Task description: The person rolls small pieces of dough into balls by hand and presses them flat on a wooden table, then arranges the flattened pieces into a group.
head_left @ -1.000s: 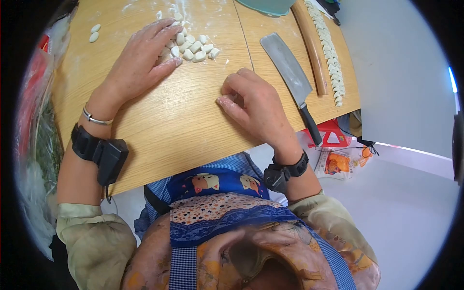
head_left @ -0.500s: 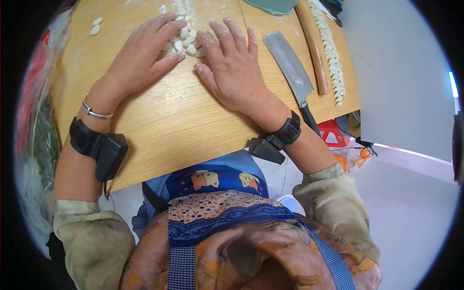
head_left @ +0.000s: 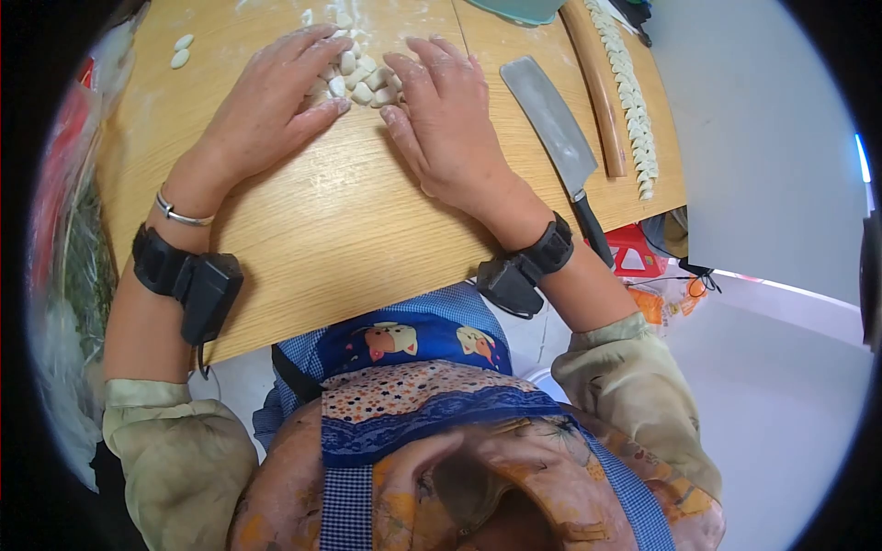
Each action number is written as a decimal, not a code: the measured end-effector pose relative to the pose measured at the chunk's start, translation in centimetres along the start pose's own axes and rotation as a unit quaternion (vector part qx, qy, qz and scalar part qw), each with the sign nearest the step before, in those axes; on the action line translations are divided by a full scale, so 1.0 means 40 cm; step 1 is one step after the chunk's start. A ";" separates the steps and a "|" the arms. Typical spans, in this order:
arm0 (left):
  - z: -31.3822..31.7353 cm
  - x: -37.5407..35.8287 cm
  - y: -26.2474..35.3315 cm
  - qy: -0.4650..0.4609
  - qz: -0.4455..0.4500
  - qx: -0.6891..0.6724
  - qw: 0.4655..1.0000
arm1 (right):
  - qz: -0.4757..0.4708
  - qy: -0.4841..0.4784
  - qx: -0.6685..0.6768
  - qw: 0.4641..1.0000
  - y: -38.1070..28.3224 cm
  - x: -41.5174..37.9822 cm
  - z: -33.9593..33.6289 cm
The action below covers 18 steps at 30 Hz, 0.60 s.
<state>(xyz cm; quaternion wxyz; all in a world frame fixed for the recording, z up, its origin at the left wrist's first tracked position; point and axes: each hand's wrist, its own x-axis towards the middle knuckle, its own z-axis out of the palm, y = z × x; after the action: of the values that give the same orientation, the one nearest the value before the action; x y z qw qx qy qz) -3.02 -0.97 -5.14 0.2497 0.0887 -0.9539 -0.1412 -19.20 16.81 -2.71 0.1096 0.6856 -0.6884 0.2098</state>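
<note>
Several small white dough pieces lie in a loose pile on the floured wooden table. My left hand rests along the pile's left side, fingers stretched out and thumb apart, floury at the tips. On the other side, my right hand curves around the pile's right edge, with its thumb and fingers apart. Both hands touch or border the pieces without gripping any that I can see. Part of the pile is hidden beneath the fingers.
To the right lie a cleaver, a wooden rolling pin and a long row of overlapping dough pieces. A green bowl sits at the far edge. Two dough pieces lie far left, near plastic bags.
My right hand has shifted slightly right and turned more onto its side, its fingers drawn closer together. More dough pieces show beside it. My left hand has hardly moved.
</note>
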 end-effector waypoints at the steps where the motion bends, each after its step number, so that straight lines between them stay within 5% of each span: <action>1: 0.000 0.000 0.000 -0.001 -0.001 0.002 1.000 | 0.015 0.011 0.004 1.000 -0.005 0.003 -0.003; 5: -0.008 0.010 0.008 0.002 0.002 -0.016 1.000 | -0.048 0.036 -0.018 0.998 -0.003 0.017 -0.018; 8: -0.031 0.032 0.036 0.101 0.034 0.022 0.994 | 0.033 0.090 0.172 0.980 0.004 0.043 -0.024; 11: -0.055 0.039 0.079 0.109 -0.007 -0.146 0.983 | 0.138 0.117 0.308 0.934 -0.008 0.072 -0.036; 12: -0.051 0.038 0.096 0.008 -0.088 -0.363 0.928 | 0.158 0.135 0.339 0.918 -0.014 0.084 -0.038; 13: -0.046 0.034 0.113 -0.093 -0.163 -0.556 0.810 | 0.177 0.151 0.370 0.899 -0.017 0.091 -0.035; 16: -0.040 0.024 0.154 -0.120 -0.148 -0.643 0.741 | 0.103 0.231 0.288 0.924 -0.027 0.127 -0.009; 18: -0.053 0.029 0.157 -0.135 -0.158 -0.624 0.753 | 0.096 0.241 0.288 0.922 -0.041 0.136 0.005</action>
<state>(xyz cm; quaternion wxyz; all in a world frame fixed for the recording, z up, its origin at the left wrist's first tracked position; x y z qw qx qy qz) -3.56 4.22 -0.88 0.0924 0.0427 -0.6498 -0.7532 -17.76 11.87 -0.26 0.0494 0.5469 -0.6132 0.5679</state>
